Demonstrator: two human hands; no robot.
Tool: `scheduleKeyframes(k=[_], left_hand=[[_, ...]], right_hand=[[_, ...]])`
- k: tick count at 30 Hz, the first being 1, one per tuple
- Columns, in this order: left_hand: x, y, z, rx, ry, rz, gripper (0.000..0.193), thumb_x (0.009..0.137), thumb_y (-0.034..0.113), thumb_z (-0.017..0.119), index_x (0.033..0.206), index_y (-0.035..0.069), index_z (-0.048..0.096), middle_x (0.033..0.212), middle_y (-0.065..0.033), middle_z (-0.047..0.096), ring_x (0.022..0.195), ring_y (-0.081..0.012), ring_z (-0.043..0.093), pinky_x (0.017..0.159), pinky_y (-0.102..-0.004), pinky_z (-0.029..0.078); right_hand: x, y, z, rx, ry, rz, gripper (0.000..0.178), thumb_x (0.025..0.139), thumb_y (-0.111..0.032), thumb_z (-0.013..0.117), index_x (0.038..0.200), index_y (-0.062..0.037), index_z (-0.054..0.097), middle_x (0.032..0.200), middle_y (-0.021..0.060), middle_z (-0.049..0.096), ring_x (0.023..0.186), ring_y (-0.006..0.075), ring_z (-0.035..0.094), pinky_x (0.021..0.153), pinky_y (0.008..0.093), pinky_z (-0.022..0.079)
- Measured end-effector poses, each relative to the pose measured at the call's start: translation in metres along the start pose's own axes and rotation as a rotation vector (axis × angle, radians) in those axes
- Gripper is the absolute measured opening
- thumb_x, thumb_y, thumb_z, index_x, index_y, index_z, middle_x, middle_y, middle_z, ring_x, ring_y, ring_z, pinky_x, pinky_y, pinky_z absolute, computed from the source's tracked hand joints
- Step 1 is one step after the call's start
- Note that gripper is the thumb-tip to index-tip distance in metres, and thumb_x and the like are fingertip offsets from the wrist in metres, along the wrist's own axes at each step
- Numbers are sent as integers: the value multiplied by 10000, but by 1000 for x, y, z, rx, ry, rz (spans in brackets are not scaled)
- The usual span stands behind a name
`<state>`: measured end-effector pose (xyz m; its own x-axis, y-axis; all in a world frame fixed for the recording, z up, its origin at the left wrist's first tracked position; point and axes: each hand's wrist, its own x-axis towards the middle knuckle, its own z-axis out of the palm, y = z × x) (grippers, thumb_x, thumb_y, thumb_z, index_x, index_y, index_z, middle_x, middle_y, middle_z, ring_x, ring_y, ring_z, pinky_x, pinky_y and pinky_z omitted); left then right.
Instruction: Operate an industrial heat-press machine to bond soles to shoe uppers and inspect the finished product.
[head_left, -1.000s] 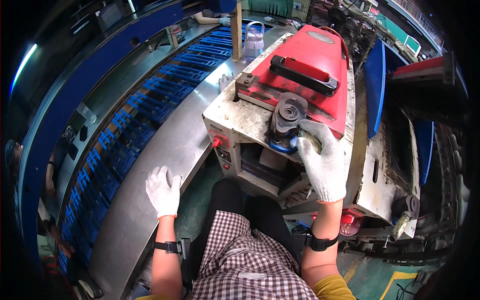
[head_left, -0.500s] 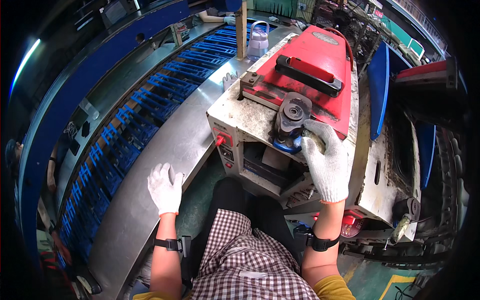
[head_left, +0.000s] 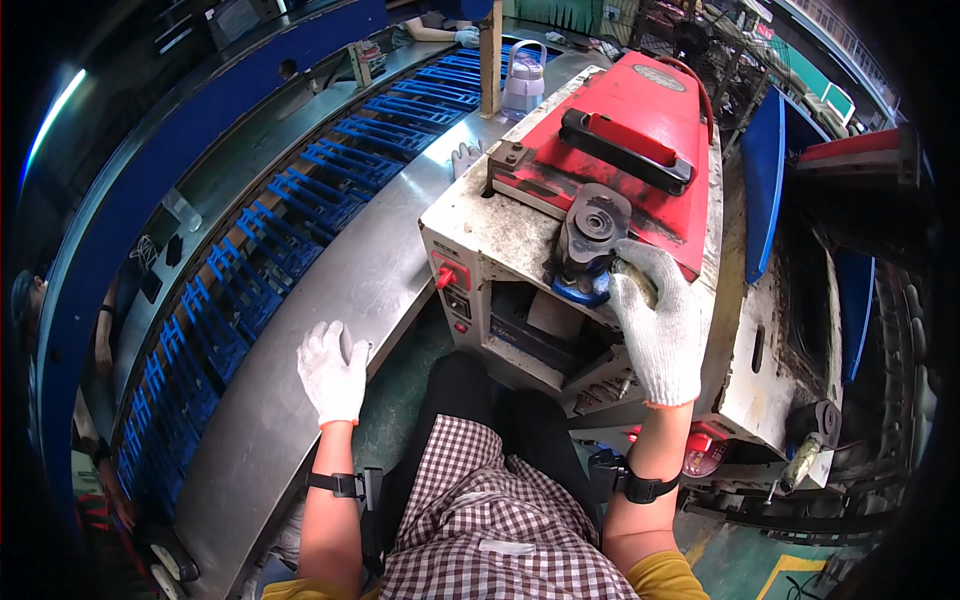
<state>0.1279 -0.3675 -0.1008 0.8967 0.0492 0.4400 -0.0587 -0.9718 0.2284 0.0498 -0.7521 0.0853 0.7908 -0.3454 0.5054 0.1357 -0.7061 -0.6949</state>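
Little moved vs b4: R hand [head_left: 662, 335] clasped on handle [head_left: 637, 284], L hand [head_left: 333, 376] loosely spread, bench [head_left: 262, 420] edge.

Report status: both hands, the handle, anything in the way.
Right hand gripping worn handle. Left hand empty, at edge of metal table. Red lid down. No obstruction visible at the handle.

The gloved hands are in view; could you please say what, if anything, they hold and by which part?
The right hand holds the black clamp by its handle; the left hand holds nothing.
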Motion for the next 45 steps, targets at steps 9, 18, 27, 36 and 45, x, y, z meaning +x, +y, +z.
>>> scheduleKeyframes(k=[9,18,27,36,45], left_hand=[[0,0,0,-4,-6,-13,540,901,414,741,1334,104,655,1441,-178,595,1407,-378,498,1225,-551,329],[-1,0,-1,-10,-15,-26,534,897,408,745,1332,109,660,1456,-184,590,1414,-373,495,1235,-544,320],[0,2,-3,-17,-20,-31,532,895,406,741,1329,107,662,1452,-187,597,1410,-371,502,1236,-544,319],[-1,2,-3,-17,-14,-34,534,897,415,741,1328,108,663,1452,-185,595,1416,-368,495,1240,-544,315],[0,4,-4,-21,-17,-40,528,893,412,745,1315,105,671,1449,-186,595,1412,-365,500,1241,-541,316]], right_hand=[[1,-2,-2,16,-14,1,325,927,-80,740,1246,-27,709,1136,148,761,1035,239,742,958,352,564],[0,-2,-2,13,-22,12,323,930,-76,741,1249,-28,710,1151,143,757,1057,232,734,971,353,560],[0,-2,-2,28,-25,47,320,932,-72,741,1246,-19,711,1161,140,754,1060,222,730,972,345,558],[0,-1,-2,43,-30,35,326,933,-69,741,1252,-12,710,1174,141,749,1068,220,726,978,343,554],[0,0,-1,48,-27,40,319,933,-63,739,1248,-14,711,1166,139,751,1059,214,728,971,339,556]])
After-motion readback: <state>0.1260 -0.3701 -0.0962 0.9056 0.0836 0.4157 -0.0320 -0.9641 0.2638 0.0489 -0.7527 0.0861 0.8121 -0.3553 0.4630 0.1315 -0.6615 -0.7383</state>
